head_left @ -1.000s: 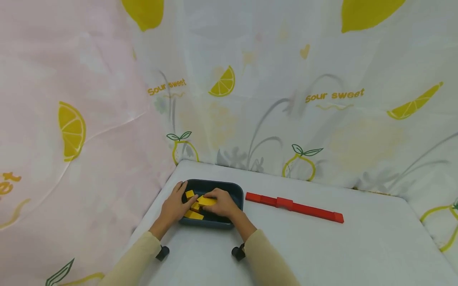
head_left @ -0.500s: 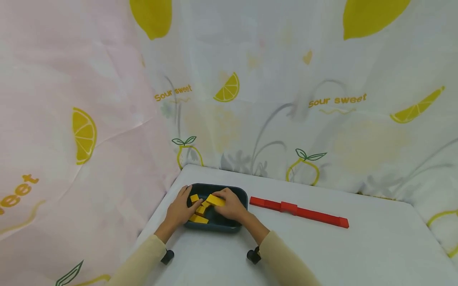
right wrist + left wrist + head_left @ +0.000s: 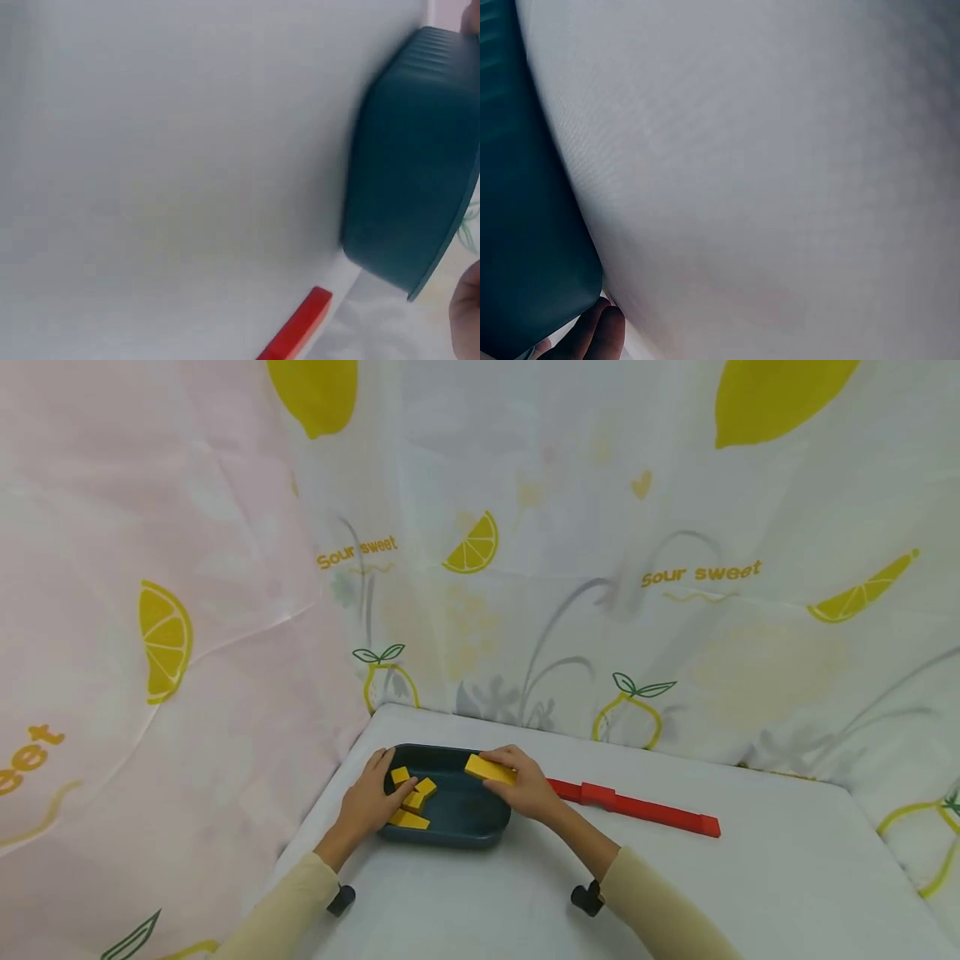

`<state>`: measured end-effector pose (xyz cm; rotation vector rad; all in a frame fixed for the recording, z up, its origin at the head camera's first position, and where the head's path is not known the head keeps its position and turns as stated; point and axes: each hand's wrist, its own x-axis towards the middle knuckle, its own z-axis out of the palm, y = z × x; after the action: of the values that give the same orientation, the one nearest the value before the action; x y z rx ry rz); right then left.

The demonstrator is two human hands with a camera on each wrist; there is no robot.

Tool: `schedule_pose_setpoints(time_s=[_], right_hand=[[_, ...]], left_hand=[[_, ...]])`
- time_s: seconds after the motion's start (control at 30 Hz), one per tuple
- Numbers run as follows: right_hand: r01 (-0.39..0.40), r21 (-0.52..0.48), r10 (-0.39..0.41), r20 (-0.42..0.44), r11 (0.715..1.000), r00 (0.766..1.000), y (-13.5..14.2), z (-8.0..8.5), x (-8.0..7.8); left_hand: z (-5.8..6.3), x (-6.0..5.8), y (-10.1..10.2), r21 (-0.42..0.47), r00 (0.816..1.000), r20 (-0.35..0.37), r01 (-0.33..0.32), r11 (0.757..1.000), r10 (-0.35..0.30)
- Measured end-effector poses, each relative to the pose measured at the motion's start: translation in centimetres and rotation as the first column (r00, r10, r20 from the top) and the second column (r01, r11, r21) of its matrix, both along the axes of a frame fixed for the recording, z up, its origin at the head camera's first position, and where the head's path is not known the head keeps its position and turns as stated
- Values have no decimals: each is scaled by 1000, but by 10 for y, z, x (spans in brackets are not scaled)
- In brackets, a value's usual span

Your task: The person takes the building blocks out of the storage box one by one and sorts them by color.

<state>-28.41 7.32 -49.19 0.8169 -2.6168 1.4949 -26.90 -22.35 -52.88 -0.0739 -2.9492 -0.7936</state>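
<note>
A dark teal tray [image 3: 468,814] stands on the white table, with several yellow blocks [image 3: 409,818] gathered in its left part. My left hand [image 3: 365,806] grips the tray's left side, fingers along the outside and thumb reaching inward over the blocks. Above the tray's right end, my right hand [image 3: 531,791] pinches a long yellow block [image 3: 487,768] between thumb and fingers. In the left wrist view, fingertips [image 3: 605,330] show by the corner of the tray's outer wall [image 3: 532,202]. The right wrist view has the tray's outside [image 3: 412,150]; the held block is out of sight there.
Red blocks [image 3: 660,812] form a line on the table to the right of the tray, partly hidden by my right hand. A red block's end [image 3: 300,326] also shows in the right wrist view. Lemon-printed cloth [image 3: 555,568] hangs behind and to the left.
My right hand has lifted the long yellow block from among the others and carried it right, over the tray's right rim. The left hand keeps its hold on the tray.
</note>
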Motion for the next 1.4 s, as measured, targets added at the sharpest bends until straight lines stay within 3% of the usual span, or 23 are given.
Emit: schedule_pose_setpoints(time_s=[0.17,0.37,0.63,0.87,0.97,1.17,1.4], right_hand=[[123,-52,-120,60,991,991,20,-1,0],[158,-24,-153,154,987,976,45,-6,8],[182,-3,-178,194,983,965,65,-24,13],[256,9,-246,323,967,914,78,-44,16],[239,54,-244,329,969,912,80,-49,16],[190,82,-206,286,978,936,76,-53,14],[53,205,-109,272,977,956,69,-62,9]], left_hand=[[0,-1,-3,-8,1000,-11,0,1000,0],[-3,-3,-1,-7,1000,-18,7,1000,-7],[-1,-2,-4,0,1000,-27,-2,1000,2],[0,-2,-1,3,1000,-16,5,1000,-5],[1,-1,0,1,1000,-5,-2,1000,2],[1,-2,-2,5,1000,1,1,1000,-1],[0,-3,-2,-1,1000,-4,9,1000,-9]])
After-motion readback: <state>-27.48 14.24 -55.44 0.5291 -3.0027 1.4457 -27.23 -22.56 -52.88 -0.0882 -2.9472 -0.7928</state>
